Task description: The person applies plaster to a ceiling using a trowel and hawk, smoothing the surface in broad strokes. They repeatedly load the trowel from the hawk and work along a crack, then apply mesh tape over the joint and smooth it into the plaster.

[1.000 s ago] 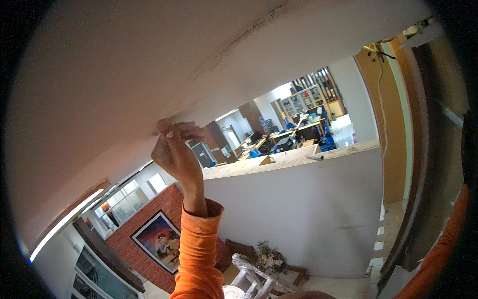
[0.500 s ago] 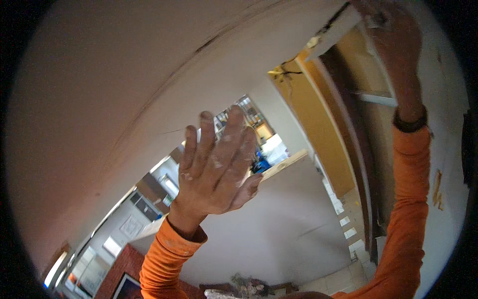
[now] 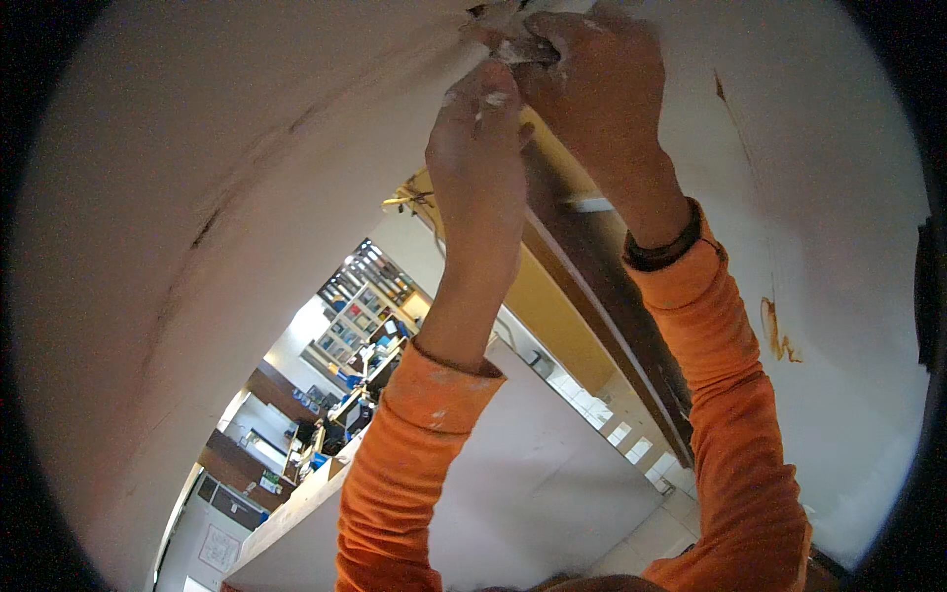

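Note:
Both my arms, in orange sleeves, reach up to the top of the view, where my hands meet close under a pale ceiling surface [image 3: 326,59]. My right hand [image 3: 610,99], with a dark band at its wrist, is closed round a small whitish-grey smeared piece [image 3: 525,49] whose kind I cannot make out. Pale smudges mark my left hand [image 3: 478,163]; its fingers are drawn together, their tips touching or very near that piece. What the left fingertips hold, if anything, is hidden. A dark ragged gap [image 3: 476,12] shows in the surface just beyond the hands.
A dark crack [image 3: 207,229] runs across the pale surface at left. Behind my hands stands a tan and brown panel frame [image 3: 592,286], with loose yellow and black wires [image 3: 409,195]. A grey partition [image 3: 513,444] stands below; shelves [image 3: 355,321] and desks lie beyond. Brown stains [image 3: 777,331] mark the right wall.
My left hand, spread open before, has risen and closed beside the right one. The right hand has shifted left in the view, and the whole view has turned.

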